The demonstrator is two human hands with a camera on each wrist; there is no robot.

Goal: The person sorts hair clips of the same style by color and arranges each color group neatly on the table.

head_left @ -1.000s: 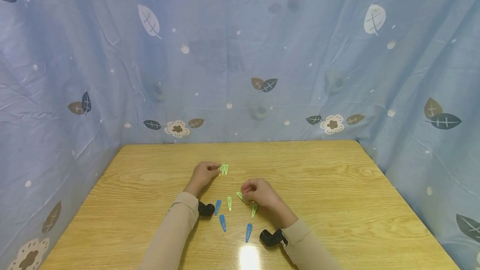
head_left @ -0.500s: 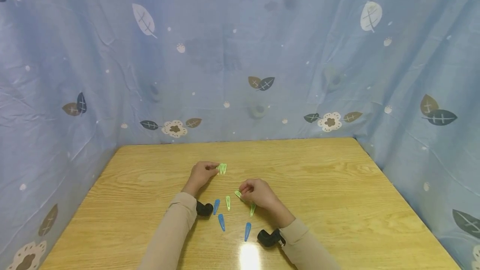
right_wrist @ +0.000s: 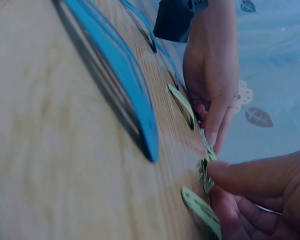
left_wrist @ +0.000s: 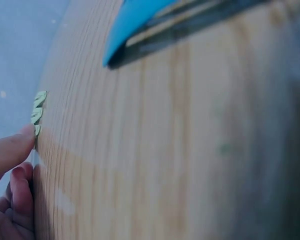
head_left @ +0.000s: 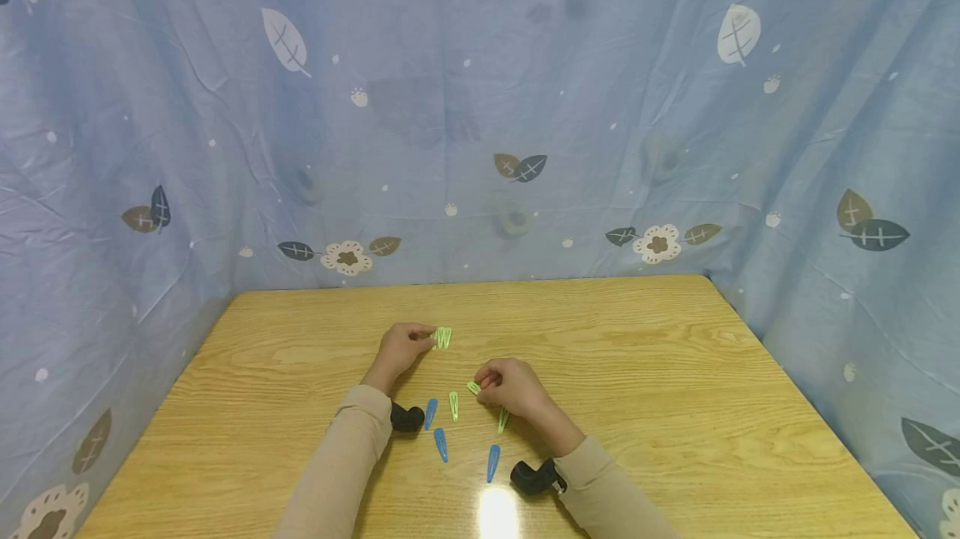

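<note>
Near the back, several green snap hair clips [head_left: 444, 337] lie side by side in a row. My left hand [head_left: 397, 350] pinches the leftmost one between thumb and index finger; its fingertips [left_wrist: 26, 134] cover part of that clip in the left wrist view. Closer in and to the right, my right hand [head_left: 515, 389] pinches another green hair clip [head_left: 473, 387] by one end, low over the table. One loose green clip [head_left: 453, 406] lies left of that hand, and a second green clip [head_left: 503, 420] sits partly beneath it.
Three blue hair clips lie nearer: one blue clip [head_left: 431, 413] by the left wrist, a middle blue clip [head_left: 440, 445], and a right blue clip [head_left: 492, 464]. Black wrist cameras [head_left: 534, 477] project inward from both sleeves. A patterned curtain [head_left: 450, 147] surrounds the wooden table [head_left: 637, 356].
The right hand's fingers have moved further over the green clip, so less of it shows. The left hand keeps its place at the row. The head view has shifted slightly.
</note>
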